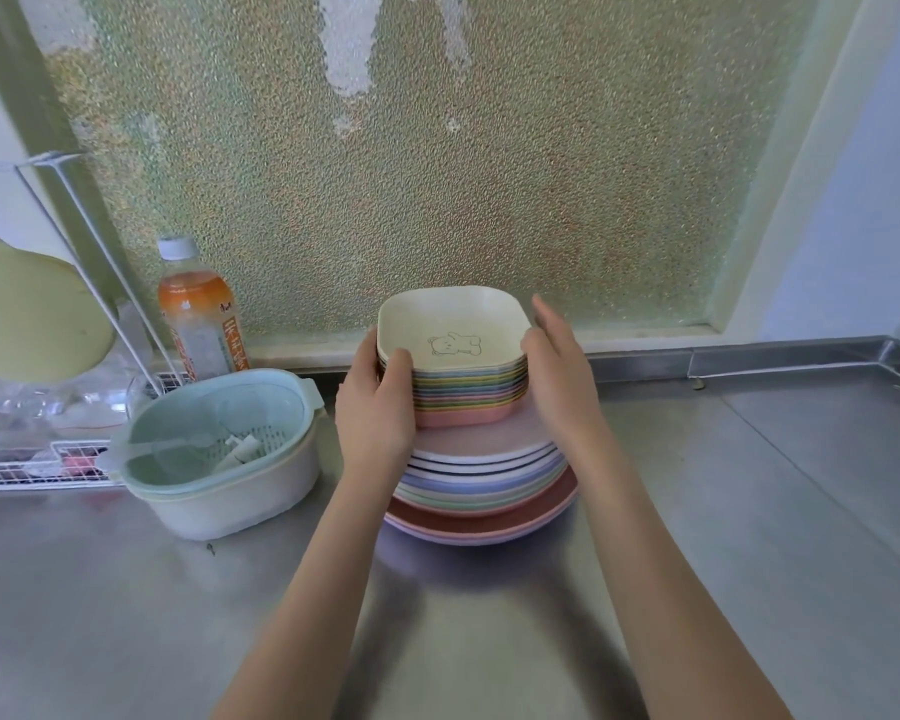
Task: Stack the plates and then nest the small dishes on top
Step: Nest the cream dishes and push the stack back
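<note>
Bench (749, 511): steel, with a raised lip along the back under a pebbled window pane (411, 174).

Plates (484, 491): one stack of round plates on the bench at centre, in pink, rust, green, lilac and white. Edges too tightly packed for a sure count; roughly ten.

Dishes (458, 376): one nested stack of small square dishes, resting on the top plate toward its back. Cream dish uppermost, with a line-drawn bear inside it; a pink one at the bottom; striped rims of yellow, green, blue and pink between. About a dozen, exact number unclear.

My left hand (378, 402): curled round the left side of the dishes, thumb on the front corner, fingers behind.

My right hand (559, 366): fingers straight and close together, flat against the right side of the dishes, gripping nothing.

Basket (219, 449): one pale green strainer set inside a white tub, left of the plates, on the bench. Contents: one clear spoon and one small white piece I cannot identify.

Bottle (198, 314): one, white cap, orange label, upright behind the basket against the back lip.

Rack (37, 459): one white wire rack at far left. Contents: clear glassware, blurred, uncounted. One pale green round lid (27, 314) hangs above it.
</note>
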Demonstrator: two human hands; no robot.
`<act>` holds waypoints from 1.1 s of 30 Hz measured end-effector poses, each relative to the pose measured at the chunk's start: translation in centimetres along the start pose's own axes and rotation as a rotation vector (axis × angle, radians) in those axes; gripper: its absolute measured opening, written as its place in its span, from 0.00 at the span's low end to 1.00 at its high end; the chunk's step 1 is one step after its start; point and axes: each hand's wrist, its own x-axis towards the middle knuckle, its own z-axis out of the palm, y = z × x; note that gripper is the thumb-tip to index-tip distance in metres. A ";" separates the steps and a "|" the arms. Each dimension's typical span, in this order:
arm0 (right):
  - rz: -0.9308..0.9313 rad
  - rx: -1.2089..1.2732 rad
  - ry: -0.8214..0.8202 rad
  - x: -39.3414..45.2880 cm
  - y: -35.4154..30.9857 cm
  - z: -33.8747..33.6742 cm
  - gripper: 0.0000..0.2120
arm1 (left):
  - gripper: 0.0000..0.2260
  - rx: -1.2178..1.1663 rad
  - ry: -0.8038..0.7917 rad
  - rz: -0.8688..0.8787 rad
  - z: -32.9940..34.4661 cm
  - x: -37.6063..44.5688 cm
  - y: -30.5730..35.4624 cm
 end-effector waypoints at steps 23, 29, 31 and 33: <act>-0.158 -0.165 -0.078 1.2 1.0 -0.9 0.22 | 0.19 0.220 0.060 0.144 0.7 -0.2 0.8; -0.199 -0.120 0.028 0.9 1.0 -1.0 0.16 | 0.19 0.207 -0.012 0.100 -0.8 1.4 0.7; -0.231 -0.086 0.088 0.9 0.7 -1.2 0.14 | 0.18 0.135 -0.053 0.058 -1.0 1.6 0.8; -0.245 -0.088 0.074 1.0 0.7 -1.3 0.14 | 0.19 0.081 -0.055 0.023 -0.7 1.3 1.1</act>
